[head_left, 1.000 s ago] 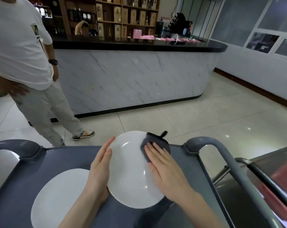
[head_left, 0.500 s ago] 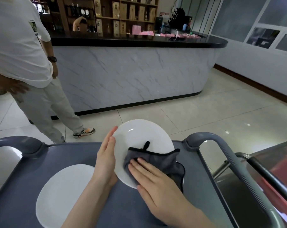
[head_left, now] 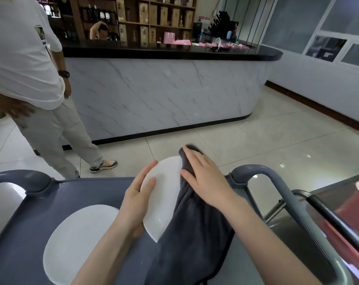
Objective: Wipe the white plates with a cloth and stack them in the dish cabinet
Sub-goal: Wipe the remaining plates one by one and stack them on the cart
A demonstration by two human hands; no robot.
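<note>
Above the cart [head_left: 82, 192], left fingers [head_left: 147, 169] grip the plate [head_left: 164, 194] while flat right fingers [head_left: 193, 158] have spread the cloth [head_left: 195, 233] wider.

On the cart [head_left: 30, 233] in front of me, one plate [head_left: 75, 241] lies flat at the left. Just right of it I hold the raised plate [head_left: 164, 194] above the cart, with my left hand [head_left: 136, 200] on its left rim. The cloth [head_left: 191, 233] drapes over its right half and hangs toward me, with my right hand [head_left: 205, 177] pressed on top. Beyond the cart a person [head_left: 30, 79] stands at the left. The bar [head_left: 164, 95] runs behind, shelves [head_left: 154, 15] behind that. A trolley [head_left: 329, 212] stands at the cart's right.
</note>
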